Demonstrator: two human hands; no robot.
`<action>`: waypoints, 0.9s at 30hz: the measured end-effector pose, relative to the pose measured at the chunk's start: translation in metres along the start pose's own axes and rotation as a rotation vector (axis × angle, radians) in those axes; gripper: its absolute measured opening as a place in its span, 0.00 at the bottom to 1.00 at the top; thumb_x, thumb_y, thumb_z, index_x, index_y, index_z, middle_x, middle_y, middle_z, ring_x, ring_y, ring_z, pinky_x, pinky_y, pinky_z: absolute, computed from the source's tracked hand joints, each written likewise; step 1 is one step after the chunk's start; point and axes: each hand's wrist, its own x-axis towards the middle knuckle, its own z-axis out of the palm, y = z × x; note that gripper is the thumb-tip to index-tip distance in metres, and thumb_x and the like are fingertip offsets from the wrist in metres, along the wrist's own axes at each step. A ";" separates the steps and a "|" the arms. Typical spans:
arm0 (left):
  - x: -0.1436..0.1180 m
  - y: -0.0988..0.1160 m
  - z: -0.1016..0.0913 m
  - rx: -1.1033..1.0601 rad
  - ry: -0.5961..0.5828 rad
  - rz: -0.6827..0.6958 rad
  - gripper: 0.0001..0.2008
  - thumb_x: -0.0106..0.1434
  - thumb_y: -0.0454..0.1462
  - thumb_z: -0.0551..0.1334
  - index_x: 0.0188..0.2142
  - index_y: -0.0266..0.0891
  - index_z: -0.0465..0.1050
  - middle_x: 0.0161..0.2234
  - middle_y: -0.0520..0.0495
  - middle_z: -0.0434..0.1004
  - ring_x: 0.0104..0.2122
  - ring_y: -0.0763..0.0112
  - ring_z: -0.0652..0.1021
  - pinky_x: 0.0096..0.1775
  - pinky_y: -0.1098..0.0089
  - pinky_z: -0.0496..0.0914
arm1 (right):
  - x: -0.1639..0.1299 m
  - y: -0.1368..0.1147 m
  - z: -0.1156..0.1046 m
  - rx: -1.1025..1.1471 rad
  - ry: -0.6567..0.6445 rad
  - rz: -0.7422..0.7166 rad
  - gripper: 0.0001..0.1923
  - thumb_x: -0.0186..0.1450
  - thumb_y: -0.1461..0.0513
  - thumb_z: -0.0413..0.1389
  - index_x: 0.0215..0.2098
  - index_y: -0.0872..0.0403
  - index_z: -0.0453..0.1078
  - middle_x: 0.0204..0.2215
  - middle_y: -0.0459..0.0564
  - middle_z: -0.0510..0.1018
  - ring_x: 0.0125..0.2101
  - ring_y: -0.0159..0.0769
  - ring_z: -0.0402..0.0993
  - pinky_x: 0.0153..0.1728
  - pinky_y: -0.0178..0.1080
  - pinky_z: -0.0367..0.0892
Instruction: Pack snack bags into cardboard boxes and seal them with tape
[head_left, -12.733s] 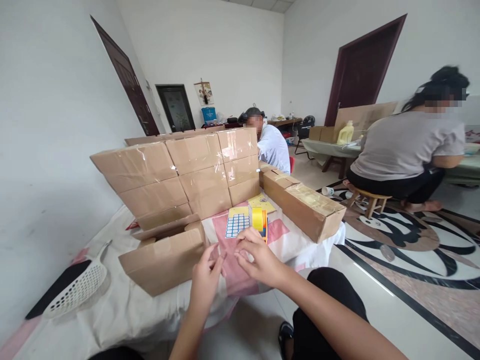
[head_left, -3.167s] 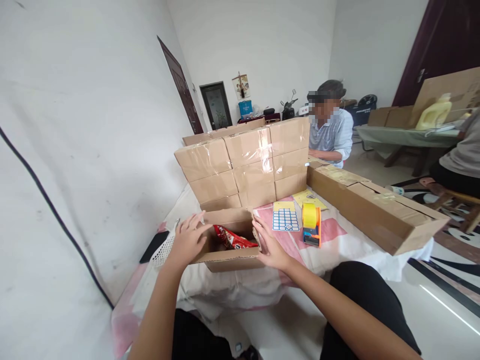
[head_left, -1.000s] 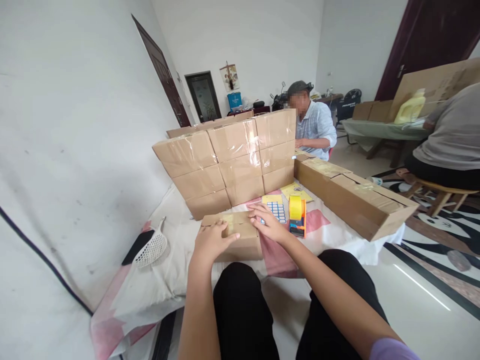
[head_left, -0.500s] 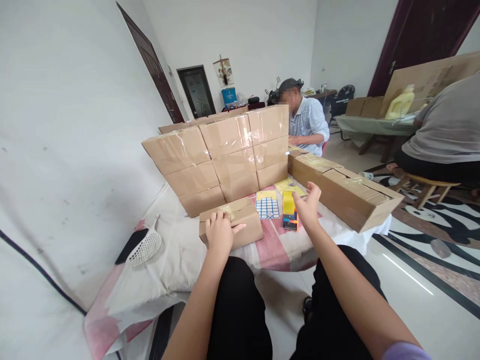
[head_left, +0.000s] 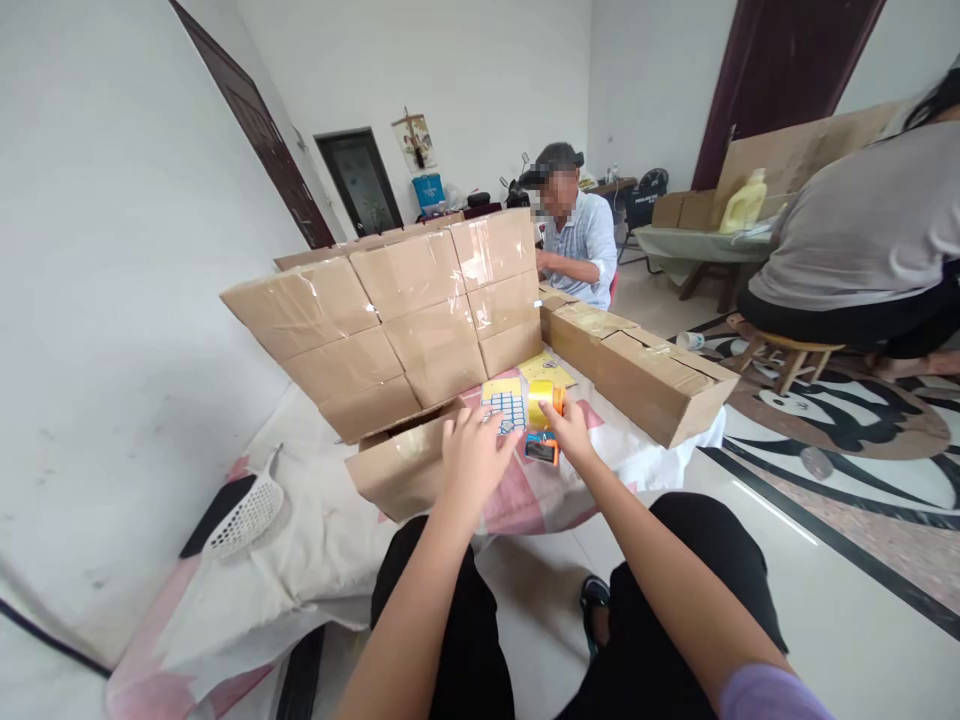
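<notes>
**Hands at box and tape dispenser**

Box is the landmark: a small brown carton lying on the cloth-covered desk, right in front of the person. The left hand rests on the box's right end, fingers spread flat over the top, pressing rather than gripping. Just right of the box stands the tape dispenser, orange with a yellow roll, on a pink patch of the cloth. The right hand is closed around the dispenser from its right side, fingers curled on the body.

Behind the box, touching or almost touching its far edge, rises a stack of taped cartons, three rows high. Between the stack and the dispenser lies a sticker sheet with a blue grid, and beyond it a yellow sheet. Further right of the box, past the dispenser, a long carton runs along the desk's edge. Left of the box, well apart, a white scoop lies on the cloth over a dark flat thing.

Beyond the stack a person in a striped shirt sits facing the desk. Far right of the box, another person in a grey shirt sits on a stool, turned away.
</notes>
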 end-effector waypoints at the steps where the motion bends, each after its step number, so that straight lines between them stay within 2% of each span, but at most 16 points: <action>1: -0.003 0.010 0.007 -0.053 -0.031 0.019 0.21 0.72 0.50 0.55 0.53 0.43 0.77 0.57 0.42 0.76 0.56 0.50 0.71 0.54 0.53 0.64 | -0.004 -0.006 0.000 0.015 -0.008 -0.027 0.27 0.60 0.39 0.60 0.40 0.53 0.69 0.32 0.50 0.78 0.35 0.43 0.76 0.37 0.43 0.74; 4: -0.008 0.025 0.023 -0.146 -0.087 0.005 0.19 0.72 0.48 0.55 0.47 0.41 0.80 0.54 0.40 0.77 0.54 0.50 0.72 0.53 0.54 0.66 | -0.019 -0.026 0.002 0.016 0.023 -0.139 0.26 0.66 0.39 0.52 0.37 0.52 0.69 0.31 0.49 0.75 0.35 0.40 0.73 0.38 0.42 0.74; 7: -0.006 0.026 0.034 -0.383 -0.110 0.034 0.16 0.72 0.43 0.56 0.38 0.40 0.81 0.45 0.41 0.79 0.48 0.57 0.75 0.52 0.59 0.69 | -0.032 -0.038 0.000 -0.052 0.148 -0.211 0.27 0.71 0.40 0.45 0.29 0.51 0.65 0.28 0.47 0.71 0.32 0.38 0.69 0.37 0.42 0.72; 9: -0.004 0.027 0.038 -0.591 -0.079 0.028 0.12 0.69 0.40 0.59 0.35 0.41 0.81 0.42 0.43 0.78 0.46 0.61 0.76 0.52 0.62 0.69 | -0.035 -0.038 -0.002 -0.091 0.226 -0.247 0.27 0.72 0.41 0.44 0.27 0.50 0.62 0.26 0.46 0.68 0.29 0.37 0.65 0.34 0.42 0.70; 12: 0.000 0.029 0.041 -0.834 -0.005 -0.063 0.08 0.65 0.38 0.63 0.35 0.42 0.82 0.46 0.44 0.78 0.50 0.61 0.76 0.56 0.62 0.68 | -0.030 -0.031 -0.004 -0.150 0.310 -0.339 0.25 0.74 0.43 0.41 0.27 0.49 0.59 0.24 0.44 0.64 0.26 0.36 0.61 0.31 0.41 0.64; 14: 0.002 0.030 0.042 -0.977 -0.057 -0.151 0.08 0.65 0.40 0.63 0.36 0.40 0.81 0.44 0.43 0.80 0.47 0.61 0.78 0.52 0.62 0.70 | -0.022 -0.024 -0.002 -0.183 0.330 -0.385 0.25 0.74 0.43 0.41 0.27 0.49 0.58 0.22 0.43 0.62 0.25 0.35 0.59 0.30 0.40 0.60; 16: 0.003 0.029 0.042 -1.071 -0.170 -0.221 0.12 0.65 0.42 0.61 0.38 0.38 0.80 0.37 0.43 0.82 0.36 0.64 0.80 0.41 0.64 0.74 | -0.012 -0.019 0.000 -0.183 0.338 -0.381 0.25 0.74 0.44 0.41 0.26 0.49 0.56 0.21 0.42 0.61 0.24 0.35 0.57 0.29 0.40 0.57; 19: 0.001 0.026 0.044 -1.117 -0.292 -0.250 0.14 0.64 0.44 0.61 0.40 0.35 0.78 0.30 0.45 0.80 0.23 0.69 0.78 0.28 0.69 0.71 | 0.002 -0.018 0.000 -0.110 0.404 -0.332 0.24 0.74 0.46 0.42 0.25 0.49 0.55 0.21 0.41 0.60 0.24 0.33 0.57 0.29 0.39 0.56; 23: -0.007 0.024 0.042 -1.132 -0.394 -0.242 0.12 0.63 0.43 0.62 0.37 0.36 0.78 0.30 0.48 0.79 0.19 0.75 0.76 0.25 0.73 0.68 | 0.019 -0.026 -0.007 0.042 0.546 -0.255 0.23 0.71 0.47 0.47 0.23 0.50 0.54 0.21 0.41 0.58 0.25 0.32 0.56 0.29 0.38 0.56; 25: -0.011 0.024 0.038 -1.103 -0.439 -0.237 0.12 0.64 0.44 0.62 0.36 0.36 0.78 0.30 0.49 0.79 0.18 0.77 0.74 0.25 0.73 0.66 | 0.024 -0.031 -0.009 0.133 0.525 -0.200 0.22 0.69 0.47 0.49 0.23 0.50 0.55 0.22 0.40 0.59 0.25 0.32 0.57 0.28 0.37 0.57; 27: -0.014 0.023 0.033 -1.060 -0.480 -0.261 0.13 0.64 0.43 0.62 0.37 0.35 0.78 0.30 0.48 0.81 0.17 0.78 0.72 0.24 0.73 0.66 | 0.023 -0.033 -0.008 0.209 0.451 -0.148 0.19 0.67 0.48 0.50 0.25 0.51 0.59 0.23 0.41 0.62 0.26 0.32 0.60 0.29 0.37 0.60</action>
